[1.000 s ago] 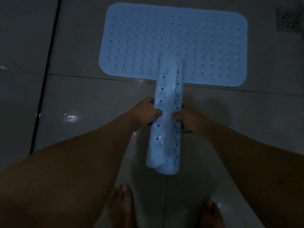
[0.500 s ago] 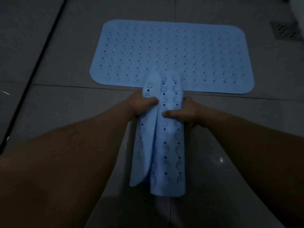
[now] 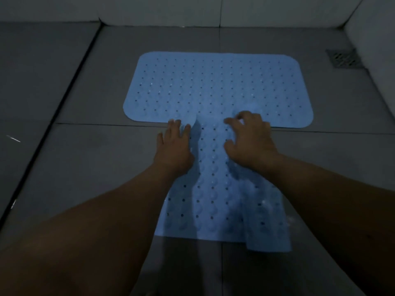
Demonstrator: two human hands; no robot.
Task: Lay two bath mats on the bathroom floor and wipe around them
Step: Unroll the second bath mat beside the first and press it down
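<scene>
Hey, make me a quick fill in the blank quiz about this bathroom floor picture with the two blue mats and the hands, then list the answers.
1. Both bath mats are the colour ____.
2. The far mat lies ____ on the floor.
3. The left hand and right hand rest on the ____ mat.
4. The floor drain sits at the far ____ of the floor.

Answers: blue; flat; near; right

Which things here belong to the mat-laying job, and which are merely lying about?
Job:
- flat pale-blue perforated rubber bath mat
- second pale-blue rubber mat, partly unfolded
- left hand, flat on it
- right hand, fingers bent over it

Lying about:
- square metal floor drain grate
</scene>
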